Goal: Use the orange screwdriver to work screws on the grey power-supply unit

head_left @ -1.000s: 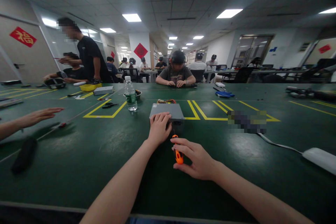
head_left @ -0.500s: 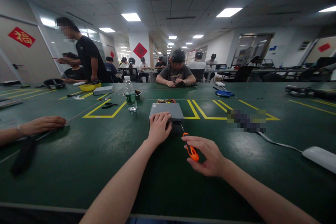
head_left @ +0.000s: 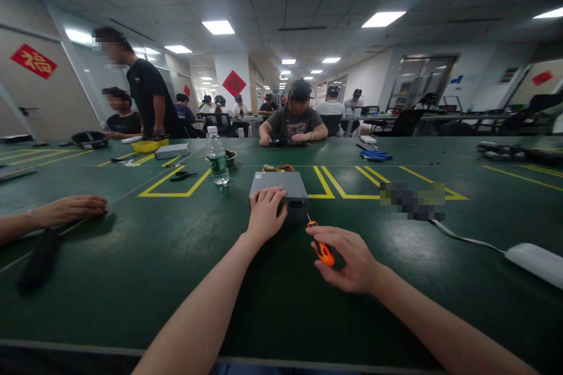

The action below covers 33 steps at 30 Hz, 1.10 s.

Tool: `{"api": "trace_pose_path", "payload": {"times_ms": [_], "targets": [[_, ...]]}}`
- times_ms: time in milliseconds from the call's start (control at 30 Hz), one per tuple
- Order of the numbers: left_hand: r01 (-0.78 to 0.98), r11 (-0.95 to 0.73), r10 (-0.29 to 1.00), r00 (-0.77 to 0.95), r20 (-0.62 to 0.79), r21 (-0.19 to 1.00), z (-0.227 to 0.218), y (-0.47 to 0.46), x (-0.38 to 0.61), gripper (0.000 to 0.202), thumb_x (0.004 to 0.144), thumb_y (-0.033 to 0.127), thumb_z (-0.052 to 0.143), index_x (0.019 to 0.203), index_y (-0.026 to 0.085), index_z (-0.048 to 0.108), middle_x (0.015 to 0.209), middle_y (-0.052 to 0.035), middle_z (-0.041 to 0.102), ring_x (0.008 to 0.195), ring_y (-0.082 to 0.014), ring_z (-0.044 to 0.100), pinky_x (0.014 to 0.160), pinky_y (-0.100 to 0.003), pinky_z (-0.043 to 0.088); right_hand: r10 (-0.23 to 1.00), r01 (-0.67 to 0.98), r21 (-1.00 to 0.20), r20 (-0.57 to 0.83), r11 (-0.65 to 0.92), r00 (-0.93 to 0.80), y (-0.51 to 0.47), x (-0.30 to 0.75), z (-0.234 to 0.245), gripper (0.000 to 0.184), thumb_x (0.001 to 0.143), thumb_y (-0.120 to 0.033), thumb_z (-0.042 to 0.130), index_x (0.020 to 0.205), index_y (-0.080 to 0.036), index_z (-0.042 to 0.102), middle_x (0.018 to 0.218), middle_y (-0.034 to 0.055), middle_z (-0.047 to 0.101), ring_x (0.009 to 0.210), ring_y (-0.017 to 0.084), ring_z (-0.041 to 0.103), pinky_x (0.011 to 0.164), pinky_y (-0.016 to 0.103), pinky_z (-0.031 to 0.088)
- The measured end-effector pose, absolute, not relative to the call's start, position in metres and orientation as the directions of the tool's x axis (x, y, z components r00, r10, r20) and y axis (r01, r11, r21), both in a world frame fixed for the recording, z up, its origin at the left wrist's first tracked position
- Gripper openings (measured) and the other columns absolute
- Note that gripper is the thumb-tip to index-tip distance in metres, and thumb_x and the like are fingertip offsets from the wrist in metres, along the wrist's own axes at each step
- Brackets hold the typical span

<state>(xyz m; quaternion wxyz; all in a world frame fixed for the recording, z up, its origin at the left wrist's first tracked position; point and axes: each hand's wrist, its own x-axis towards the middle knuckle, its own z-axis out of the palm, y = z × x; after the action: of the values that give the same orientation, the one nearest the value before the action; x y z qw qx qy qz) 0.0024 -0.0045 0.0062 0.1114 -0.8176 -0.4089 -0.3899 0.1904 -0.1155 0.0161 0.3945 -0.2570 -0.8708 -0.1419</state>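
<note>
A grey metal computer power supply (head_left: 290,183) lies on the green table in front of me, its bundle of coloured wires (head_left: 278,168) at the far side. My left hand (head_left: 267,211) holds it, with fingers spread over the top and thumb down at the near face. In my right hand (head_left: 345,255) is an orange and black screwdriver (head_left: 324,252), held between thumb and fingers. Its shaft slants up and away, and the tip meets the near face of the power supply close to the right corner. Whether a screw sits under the tip is too small to tell.
A water bottle (head_left: 218,158) stands left of the power supply, before a metal bowl (head_left: 230,157). Black scissors (head_left: 183,176) lie farther left. Blue gloves (head_left: 376,155) and a white power strip (head_left: 534,263) are on the right. Another person's hand (head_left: 81,208) rests at the left.
The screwdriver and my right hand have shifted very slightly, with the tip still at the same corner. My left hand stays put. The person opposite has moved their hands apart.
</note>
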Motion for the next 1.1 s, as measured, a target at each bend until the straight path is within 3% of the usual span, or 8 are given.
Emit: {"api": "trace_pose_path", "payload": {"times_ms": [300,567,700,867,1033,1100], "targets": [[0.754,-0.641,0.580,0.358,0.732,0.139,0.0055,-0.0046,0.0028,0.025,0.082,0.023,0.049,0.107,0.026,0.053,0.120,-0.0014,0.057,0.111,-0.0198,0.048,0.097,-0.039,0.026,0.339,0.563,0.033,0.769,0.826,-0.542,-0.1158,0.1901,0.0189,0.033,0.081,-0.025,0.051,0.111,-0.016,0.043,0.104,0.0141,0.062,0.087,0.020,0.064,0.070,0.032,0.054],[0.753,-0.643,0.578,0.359,0.733,0.138,0.0061,-0.0048,0.0024,0.025,0.082,0.023,0.049,0.107,0.026,0.053,0.119,-0.0017,0.058,0.111,-0.0200,0.048,0.096,-0.039,0.027,0.435,0.559,-0.019,0.650,0.829,-0.623,-0.1206,0.1922,0.0230,0.040,0.088,-0.028,0.040,0.126,-0.016,0.037,0.121,0.0149,0.053,0.111,0.023,0.052,0.087,0.037,0.048],[0.754,-0.642,0.578,0.361,0.732,0.136,0.0051,-0.0041,0.0024,0.025,0.082,0.023,0.049,0.107,0.026,0.052,0.120,-0.0010,0.057,0.111,-0.0198,0.047,0.096,-0.039,0.026,0.436,0.585,0.005,0.662,0.811,-0.610,-0.1197,0.1909,0.0205,0.032,0.086,-0.032,0.048,0.116,-0.019,0.044,0.117,0.0144,0.054,0.101,0.022,0.057,0.077,0.034,0.051],[0.766,-0.628,0.601,0.363,0.712,0.139,0.0035,-0.0033,0.0030,0.025,0.083,0.024,0.048,0.107,0.027,0.052,0.121,-0.0011,0.056,0.113,-0.0203,0.046,0.097,-0.039,0.026,0.423,0.542,-0.087,0.733,0.836,-0.533,-0.1165,0.1904,0.0145,0.033,0.082,-0.032,0.056,0.108,-0.020,0.040,0.109,0.0125,0.058,0.098,0.021,0.060,0.079,0.035,0.051],[0.776,-0.614,0.629,0.368,0.685,0.147,0.0023,-0.0025,0.0035,0.026,0.083,0.026,0.047,0.109,0.027,0.052,0.123,-0.0016,0.055,0.115,-0.0215,0.044,0.097,-0.040,0.025,0.472,0.529,-0.128,0.656,0.839,-0.589,-0.1185,0.1923,0.0177,0.040,0.087,-0.032,0.046,0.123,-0.019,0.037,0.117,0.0130,0.053,0.111,0.023,0.052,0.089,0.039,0.047],[0.773,-0.617,0.627,0.369,0.686,0.147,0.0019,-0.0024,0.0035,0.026,0.083,0.026,0.047,0.109,0.027,0.052,0.123,-0.0009,0.055,0.115,-0.0211,0.044,0.097,-0.039,0.024,0.474,0.558,-0.087,0.643,0.825,-0.601,-0.1191,0.1914,0.0192,0.035,0.088,-0.030,0.044,0.122,-0.021,0.041,0.119,0.0126,0.051,0.105,0.022,0.055,0.084,0.036,0.049]]}}
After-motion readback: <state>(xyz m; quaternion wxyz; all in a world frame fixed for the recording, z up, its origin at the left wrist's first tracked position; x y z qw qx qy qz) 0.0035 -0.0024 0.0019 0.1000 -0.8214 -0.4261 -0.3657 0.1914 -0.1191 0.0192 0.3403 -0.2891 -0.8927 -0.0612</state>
